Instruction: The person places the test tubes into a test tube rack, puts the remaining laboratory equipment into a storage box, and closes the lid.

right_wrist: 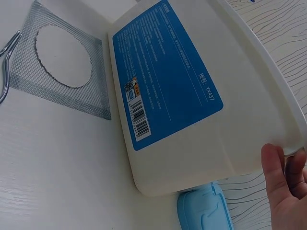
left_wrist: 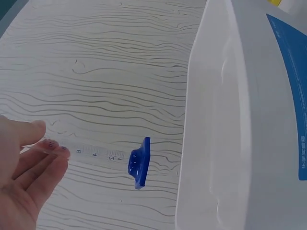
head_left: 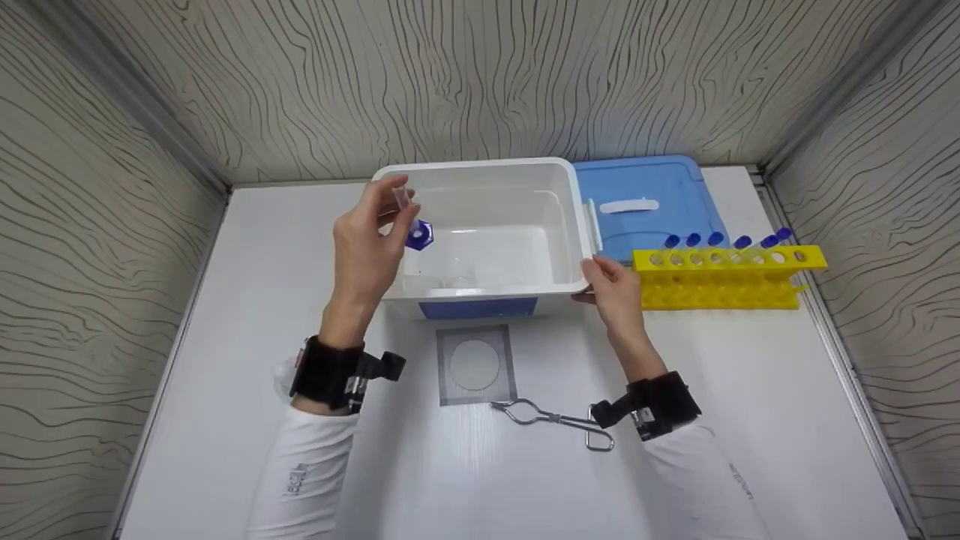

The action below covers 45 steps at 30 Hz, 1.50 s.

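Above the left side of a white plastic bin [head_left: 480,289], my left hand [head_left: 369,244] pinches a clear graduated cylinder [left_wrist: 93,152] by its upper end. Its blue hexagonal base [head_left: 419,235] points down toward the bin in the head view. Printed numbers show on the tube in the left wrist view. My right hand [head_left: 616,291] grips the bin's front right corner by the rim, thumb and fingers on either side. Clear glassware [head_left: 459,274] lies inside the bin at the front left; its exact kind is hard to tell.
A blue lid [head_left: 645,217] lies right of the bin. In front of it a yellow rack [head_left: 716,300] holds several blue-capped tubes. Wire gauze [head_left: 448,375] with a round white centre and metal crucible tongs [head_left: 551,417] lie before the bin. A clear object [head_left: 283,375] is partly behind my left wrist.
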Tool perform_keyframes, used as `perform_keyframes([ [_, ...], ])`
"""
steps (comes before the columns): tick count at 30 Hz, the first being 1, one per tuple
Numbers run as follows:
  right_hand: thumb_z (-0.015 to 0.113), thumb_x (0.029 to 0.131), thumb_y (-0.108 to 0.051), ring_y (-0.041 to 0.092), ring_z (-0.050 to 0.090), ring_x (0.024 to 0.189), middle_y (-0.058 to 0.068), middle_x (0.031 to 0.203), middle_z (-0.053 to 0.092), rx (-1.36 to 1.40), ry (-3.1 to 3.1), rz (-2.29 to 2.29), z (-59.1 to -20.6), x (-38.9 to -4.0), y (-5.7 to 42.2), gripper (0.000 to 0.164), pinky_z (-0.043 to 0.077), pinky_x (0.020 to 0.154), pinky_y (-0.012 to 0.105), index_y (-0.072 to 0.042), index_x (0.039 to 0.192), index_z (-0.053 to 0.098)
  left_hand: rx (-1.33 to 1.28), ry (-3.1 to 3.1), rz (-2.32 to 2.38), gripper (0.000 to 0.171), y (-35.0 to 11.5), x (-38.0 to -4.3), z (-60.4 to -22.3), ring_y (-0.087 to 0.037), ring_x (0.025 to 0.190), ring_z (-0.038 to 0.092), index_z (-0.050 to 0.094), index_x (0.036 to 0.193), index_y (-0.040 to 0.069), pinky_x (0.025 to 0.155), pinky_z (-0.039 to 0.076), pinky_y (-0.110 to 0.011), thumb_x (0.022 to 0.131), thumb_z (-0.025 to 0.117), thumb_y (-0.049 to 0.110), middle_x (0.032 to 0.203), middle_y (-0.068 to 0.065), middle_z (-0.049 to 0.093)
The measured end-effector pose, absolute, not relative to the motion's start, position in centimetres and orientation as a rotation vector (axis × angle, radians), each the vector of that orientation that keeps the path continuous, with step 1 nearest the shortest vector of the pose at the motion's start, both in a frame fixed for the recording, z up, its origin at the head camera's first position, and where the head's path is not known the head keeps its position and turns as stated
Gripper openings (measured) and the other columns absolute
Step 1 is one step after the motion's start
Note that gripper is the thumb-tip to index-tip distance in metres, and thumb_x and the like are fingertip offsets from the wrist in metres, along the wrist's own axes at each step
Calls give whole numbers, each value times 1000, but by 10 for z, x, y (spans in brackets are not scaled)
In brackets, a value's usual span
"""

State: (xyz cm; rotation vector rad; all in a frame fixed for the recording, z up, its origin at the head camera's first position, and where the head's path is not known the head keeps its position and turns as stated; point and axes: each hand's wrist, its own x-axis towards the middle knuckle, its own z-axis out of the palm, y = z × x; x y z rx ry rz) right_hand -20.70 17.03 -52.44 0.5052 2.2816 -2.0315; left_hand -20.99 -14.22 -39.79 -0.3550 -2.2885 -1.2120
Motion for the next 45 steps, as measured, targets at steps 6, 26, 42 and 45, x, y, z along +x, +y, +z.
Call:
perform_keyframes([
  [6, 55, 101, -28, 7, 69, 76, 24, 125, 66, 488, 2291, -2032, -525, -207, 171, 44, 61, 70, 23, 0, 134, 59, -431, -2411, -1179, 34, -119, -223, -397, -24, 103, 73, 56, 130, 3, 90, 59, -28, 97, 62, 11, 111, -15, 75],
  [26, 56, 101, -30, 8, 69, 78, 23, 126, 66, 515, 2284, -2005, -526, -205, 170, 45, 61, 72, 24, 0, 135, 58, -501, -2870, -1106, 30, -64, -268, -449, -21, 93, 62, 60, 128, 11, 85, 53, -34, 99, 59, 12, 106, -8, 68],
  [42, 56, 101, -31, 8, 69, 79, 23, 127, 66, 507, 2295, -1996, -523, -204, 171, 48, 61, 72, 24, 0, 137, 55, -779, -3288, -733, 29, -48, -271, -470, -26, 113, 64, 66, 124, 11, 101, 51, -38, 97, 59, 9, 119, -9, 71],
  [45, 56, 100, -28, 8, 69, 76, 24, 127, 66, 501, 2290, -2010, -523, -204, 171, 47, 61, 71, 24, 2, 136, 55, -819, -3332, -658, 29, -48, -270, -474, -26, 118, 63, 68, 123, 10, 105, 49, -38, 95, 59, 5, 122, -9, 71],
])
